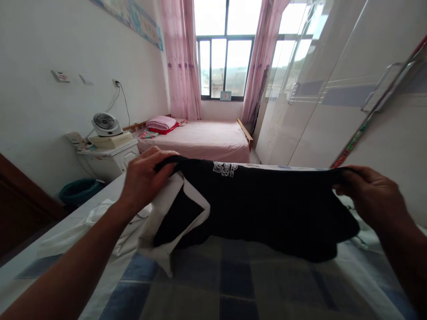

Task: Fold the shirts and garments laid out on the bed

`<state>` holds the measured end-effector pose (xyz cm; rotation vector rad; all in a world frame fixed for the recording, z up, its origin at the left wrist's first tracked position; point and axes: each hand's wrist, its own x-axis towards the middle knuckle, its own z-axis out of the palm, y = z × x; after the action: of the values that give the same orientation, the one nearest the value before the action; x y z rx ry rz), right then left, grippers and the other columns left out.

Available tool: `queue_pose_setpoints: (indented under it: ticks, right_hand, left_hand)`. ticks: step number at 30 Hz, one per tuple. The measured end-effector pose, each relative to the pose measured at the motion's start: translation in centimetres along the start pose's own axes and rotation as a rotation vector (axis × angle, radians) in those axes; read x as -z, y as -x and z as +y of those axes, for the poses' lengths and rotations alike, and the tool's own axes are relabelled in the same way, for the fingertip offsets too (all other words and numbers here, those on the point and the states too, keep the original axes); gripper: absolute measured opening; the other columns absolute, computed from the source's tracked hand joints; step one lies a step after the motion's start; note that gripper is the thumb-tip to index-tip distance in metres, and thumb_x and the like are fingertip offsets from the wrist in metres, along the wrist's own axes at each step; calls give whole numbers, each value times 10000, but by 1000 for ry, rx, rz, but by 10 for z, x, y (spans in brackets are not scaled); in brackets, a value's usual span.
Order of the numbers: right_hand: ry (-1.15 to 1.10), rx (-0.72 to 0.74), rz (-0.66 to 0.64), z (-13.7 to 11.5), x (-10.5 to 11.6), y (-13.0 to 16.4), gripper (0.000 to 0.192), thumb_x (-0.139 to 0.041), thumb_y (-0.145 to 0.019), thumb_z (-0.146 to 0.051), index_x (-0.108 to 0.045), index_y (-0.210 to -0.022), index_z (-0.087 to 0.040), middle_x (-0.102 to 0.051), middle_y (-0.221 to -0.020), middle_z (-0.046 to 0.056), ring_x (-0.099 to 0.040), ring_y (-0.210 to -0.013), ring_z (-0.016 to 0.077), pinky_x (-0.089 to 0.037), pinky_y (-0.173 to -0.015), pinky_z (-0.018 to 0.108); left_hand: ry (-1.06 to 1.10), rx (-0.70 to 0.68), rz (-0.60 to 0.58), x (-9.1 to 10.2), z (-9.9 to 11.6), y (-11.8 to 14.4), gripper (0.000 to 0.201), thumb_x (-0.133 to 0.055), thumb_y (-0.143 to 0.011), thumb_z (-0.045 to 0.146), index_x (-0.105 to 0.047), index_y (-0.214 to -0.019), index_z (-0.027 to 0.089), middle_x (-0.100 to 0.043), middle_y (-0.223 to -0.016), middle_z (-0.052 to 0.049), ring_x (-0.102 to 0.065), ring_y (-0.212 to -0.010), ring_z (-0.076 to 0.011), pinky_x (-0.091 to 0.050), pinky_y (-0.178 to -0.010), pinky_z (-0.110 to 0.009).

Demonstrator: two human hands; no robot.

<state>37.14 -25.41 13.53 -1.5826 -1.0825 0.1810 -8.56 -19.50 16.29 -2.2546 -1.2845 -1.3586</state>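
A black garment (267, 204) with white parts and a small white printed design is stretched sideways above the bed. Whether it is a shirt or shorts I cannot tell. My left hand (150, 171) pinches its upper left corner, where a white strip hangs down in a bent loop. At the opposite upper corner, my right hand (373, 189) has its fingers closed on the black cloth. The lower edge hangs loose over a blue, white and grey checked sheet (233, 280). Crumpled white cloth (130, 235) lies on the sheet under my left forearm.
Beyond stands a second bed (213, 138) with a pink sheet and folded bedding (162, 123). A fan (106, 124) tops a white cabinet (116, 160) at left, near a teal bin (82, 190). Tall glossy wardrobes (313, 115) line the right side.
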Motion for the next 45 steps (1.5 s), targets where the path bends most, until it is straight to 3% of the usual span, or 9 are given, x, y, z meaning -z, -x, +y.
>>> queue_pose_setpoints:
  ticks: [5, 9, 16, 19, 23, 31, 38, 41, 45]
  right_hand:
    - [-84, 40, -70, 12, -68, -72, 379, -497, -822, -403, -532, -1156, -228, -640, -1108, 136, -667, -922, 268, -546, -826, 437]
    - [130, 51, -153, 37, -96, -71, 500, -625, -707, -295, -545, -1183, -165, -616, -1170, 144, -650, -957, 281, -484, -913, 492]
    - [401, 476, -557, 94, -63, 41, 358, -531, -833, -445, -590, -1145, -280, -537, -1326, 71, -543, -1184, 255, -483, -942, 398]
    - [575, 623, -565, 114, -48, 61, 431, -588, -791, -444, -579, -1196, -297, -523, -1356, 67, -510, -1221, 294, -449, -970, 471]
    - [606, 623, -528, 132, -54, 48, 333, -548, -794, -383, -646, -1085, -255, -607, -1253, 85, -553, -1165, 303, -445, -953, 490]
    - [243, 210, -323, 67, -91, -18, 255, -527, -739, -374, -660, -902, -230, -694, -818, 28, -644, -778, 235, -508, -758, 379]
    - [-144, 100, -190, 3, -63, -56, 315, -647, -706, -437, -651, -953, -241, -622, -748, -7, -571, -677, 164, -512, -664, 320]
    - [-170, 36, -329, 15, -26, -39, 306, -651, -707, -495, -659, -935, -291, -651, -775, 8, -606, -694, 201, -545, -633, 334]
    - [142, -75, -749, 41, 18, -7, 352, -614, -722, -548, -693, -962, -302, -703, -943, 33, -654, -864, 269, -574, -723, 342]
  left_hand:
    - [-265, 88, -61, -80, -40, -54, 321, -492, -874, 336, -654, -1110, 190, -617, -1032, -94, -576, -995, -249, -442, -874, -343]
    - [-264, 152, -243, -111, -62, -47, 449, -541, -842, 312, -560, -1241, 107, -564, -1212, -161, -507, -1159, -290, -404, -989, -411]
    - [156, -68, -785, -53, -53, 60, 498, -637, -794, 419, -556, -1266, 283, -450, -1418, -69, -477, -1253, -251, -406, -1037, -374]
    - [55, -79, -838, -43, -50, 88, 664, -715, -704, 291, -496, -1331, 296, -400, -1463, -82, -410, -1310, -295, -372, -1063, -438]
    - [-59, -139, -765, -68, -57, 99, 527, -618, -707, 133, -595, -1220, 253, -512, -1374, -93, -440, -1283, -292, -344, -1068, -468]
    - [225, 210, -458, -109, -61, 16, 308, -404, -804, 264, -663, -945, 174, -681, -843, -37, -622, -817, -207, -471, -776, -316]
    - [358, 280, -274, -70, -43, -51, 278, -452, -794, 376, -587, -732, 141, -514, -604, 27, -452, -566, -117, -379, -516, -219]
    - [403, 330, -422, -39, -40, -29, 315, -484, -804, 429, -622, -793, 146, -566, -652, 14, -501, -589, -123, -415, -527, -213]
    - [508, 316, -1013, -6, -37, 10, 388, -586, -774, 459, -668, -1067, 217, -679, -843, -9, -614, -735, -162, -501, -668, -237]
